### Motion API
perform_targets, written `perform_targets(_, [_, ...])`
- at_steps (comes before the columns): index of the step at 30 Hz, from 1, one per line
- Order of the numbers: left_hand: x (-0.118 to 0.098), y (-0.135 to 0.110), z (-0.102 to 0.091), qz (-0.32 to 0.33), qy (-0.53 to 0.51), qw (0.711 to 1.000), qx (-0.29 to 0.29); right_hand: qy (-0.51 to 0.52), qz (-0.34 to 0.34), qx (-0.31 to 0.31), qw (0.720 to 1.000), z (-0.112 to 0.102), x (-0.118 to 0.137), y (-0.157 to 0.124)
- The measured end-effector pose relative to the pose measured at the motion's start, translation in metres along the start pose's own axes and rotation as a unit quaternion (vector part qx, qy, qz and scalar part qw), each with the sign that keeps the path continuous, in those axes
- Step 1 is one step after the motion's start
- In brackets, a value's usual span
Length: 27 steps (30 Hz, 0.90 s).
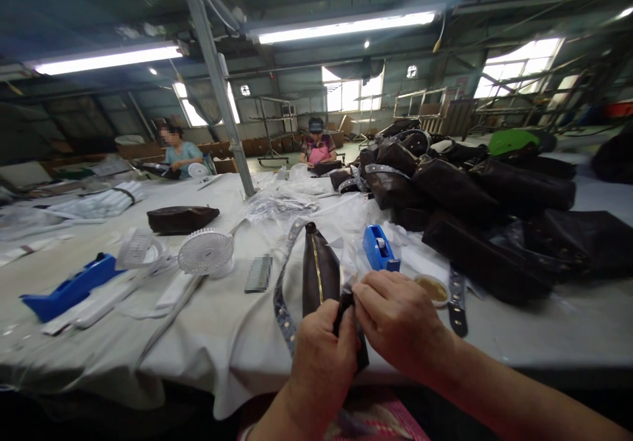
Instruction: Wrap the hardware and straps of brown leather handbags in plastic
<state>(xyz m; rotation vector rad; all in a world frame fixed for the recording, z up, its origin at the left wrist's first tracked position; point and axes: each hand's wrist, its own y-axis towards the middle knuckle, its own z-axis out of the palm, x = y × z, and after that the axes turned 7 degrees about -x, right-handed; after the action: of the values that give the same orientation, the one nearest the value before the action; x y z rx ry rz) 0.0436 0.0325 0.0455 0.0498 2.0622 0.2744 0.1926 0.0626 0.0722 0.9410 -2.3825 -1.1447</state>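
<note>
A dark brown leather bag (319,268) with a gold zip line lies lengthwise on the white table cover, its near end between my hands. My left hand (322,356) is closed round that near end from below. My right hand (398,319) pinches the same end from the right, fingertips meeting the left thumb. A studded grey strap (283,296) curves along the bag's left side. Clear plastic wrapping (349,256) lies beside the bag on the right.
A blue tape dispenser (378,247) and a small dish (433,289) sit just beyond my right hand. Several dark bags (475,210) are heaped at right. Two small white fans (206,252), another blue dispenser (74,288) and a brown pouch (180,218) lie left. Two people sit at the far side.
</note>
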Motion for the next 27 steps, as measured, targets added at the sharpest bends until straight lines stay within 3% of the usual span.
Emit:
perform_targets(3, [0.001,0.002,-0.002,0.080,0.086,0.993,-0.025,0.028,-0.029,-0.013,0.999,0.000,0.003,-0.002])
perform_targets(6, [0.000,0.006,-0.005,0.085,0.095,0.991,-0.044,0.025,-0.078,-0.023,0.996,-0.001,0.005,-0.004])
perform_targets(8, [0.000,0.008,-0.008,0.042,0.052,0.997,-0.039,0.016,-0.095,-0.020,0.995,0.000,0.004,-0.007])
perform_targets(10, [0.002,0.011,-0.009,-0.046,-0.039,0.998,-0.007,0.004,-0.098,-0.009,0.995,0.001,0.000,-0.010])
perform_targets(14, [0.007,0.014,-0.008,-0.211,-0.259,0.941,0.063,0.006,-0.071,0.003,0.997,0.010,-0.009,-0.020])
perform_targets(17, [0.010,0.014,-0.007,-0.237,-0.355,0.902,0.062,0.023,-0.030,0.008,0.999,0.018,-0.012,-0.026])
perform_targets(20, [0.011,0.013,-0.008,-0.238,-0.403,0.882,0.060,0.059,0.012,-0.014,0.998,0.025,-0.011,-0.029])
perform_targets(24, [0.012,0.013,-0.006,-0.240,-0.392,0.887,0.035,0.099,0.040,-0.045,0.993,0.030,-0.005,-0.026])
perform_targets(27, [0.014,0.015,-0.001,-0.217,-0.323,0.921,0.010,0.119,0.028,-0.040,0.992,0.030,0.001,-0.022])
